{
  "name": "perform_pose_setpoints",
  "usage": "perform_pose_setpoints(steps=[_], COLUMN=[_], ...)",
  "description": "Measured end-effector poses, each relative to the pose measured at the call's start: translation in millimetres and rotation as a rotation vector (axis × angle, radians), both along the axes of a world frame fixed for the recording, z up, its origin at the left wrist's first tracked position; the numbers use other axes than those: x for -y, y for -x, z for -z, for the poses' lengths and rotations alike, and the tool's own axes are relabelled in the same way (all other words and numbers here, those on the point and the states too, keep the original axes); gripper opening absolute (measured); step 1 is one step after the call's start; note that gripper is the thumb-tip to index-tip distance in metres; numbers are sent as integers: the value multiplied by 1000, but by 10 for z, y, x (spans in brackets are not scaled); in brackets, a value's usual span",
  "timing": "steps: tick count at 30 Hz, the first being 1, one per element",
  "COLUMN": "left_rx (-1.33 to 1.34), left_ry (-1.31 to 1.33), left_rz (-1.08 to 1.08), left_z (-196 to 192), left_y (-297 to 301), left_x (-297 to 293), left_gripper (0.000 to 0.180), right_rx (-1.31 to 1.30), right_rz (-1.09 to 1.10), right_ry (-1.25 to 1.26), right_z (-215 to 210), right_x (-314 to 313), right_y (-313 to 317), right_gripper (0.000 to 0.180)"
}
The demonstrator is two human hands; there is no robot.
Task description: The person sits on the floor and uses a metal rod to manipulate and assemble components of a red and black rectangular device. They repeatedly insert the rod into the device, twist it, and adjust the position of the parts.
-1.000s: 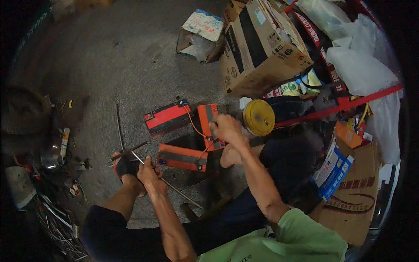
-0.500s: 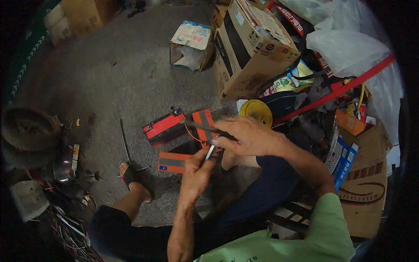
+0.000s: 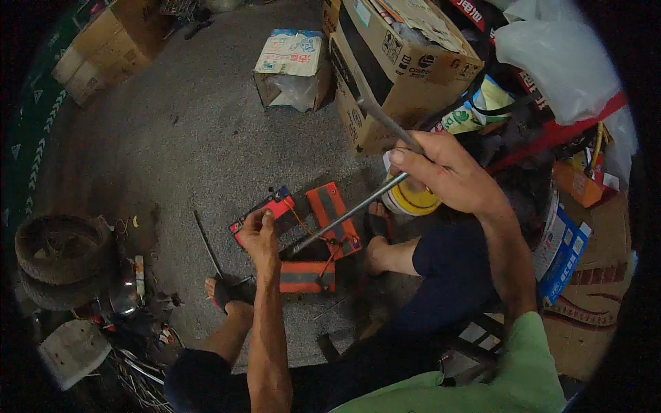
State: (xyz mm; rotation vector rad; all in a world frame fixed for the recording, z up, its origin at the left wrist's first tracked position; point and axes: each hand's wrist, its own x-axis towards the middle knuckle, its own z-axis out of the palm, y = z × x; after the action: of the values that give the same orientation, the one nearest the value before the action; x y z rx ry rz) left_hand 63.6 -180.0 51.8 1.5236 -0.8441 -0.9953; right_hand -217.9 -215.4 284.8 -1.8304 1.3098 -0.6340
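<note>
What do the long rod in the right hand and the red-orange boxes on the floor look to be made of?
The rod looks like bare metal: thin, grey, with a dull sheen along its length. The red-orange boxes look like moulded plastic, smooth and matte, with dark bands; the look leaves it open. The right hand grips the rod; the left hand rests on one box.

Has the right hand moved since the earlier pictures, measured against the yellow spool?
Yes. The right hand, gripping a long metal rod, now sits above the yellow spool; a second ago it lay to the spool's left, over the red and black boxes.
</note>
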Motion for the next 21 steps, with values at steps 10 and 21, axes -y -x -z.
perform_pose_setpoints(steps=[10,21], left_rx=[290,724], left_ry=[82,179], left_rz=[16,66], left_z=[837,704], left_y=[7,119], left_x=[600,608], left_gripper=[17,14], right_rx=[-25,-275], right_rz=[198,174], right_ry=[57,253], right_z=[162,348], right_x=[303,432], right_y=[22,-366], right_gripper=[28,26])
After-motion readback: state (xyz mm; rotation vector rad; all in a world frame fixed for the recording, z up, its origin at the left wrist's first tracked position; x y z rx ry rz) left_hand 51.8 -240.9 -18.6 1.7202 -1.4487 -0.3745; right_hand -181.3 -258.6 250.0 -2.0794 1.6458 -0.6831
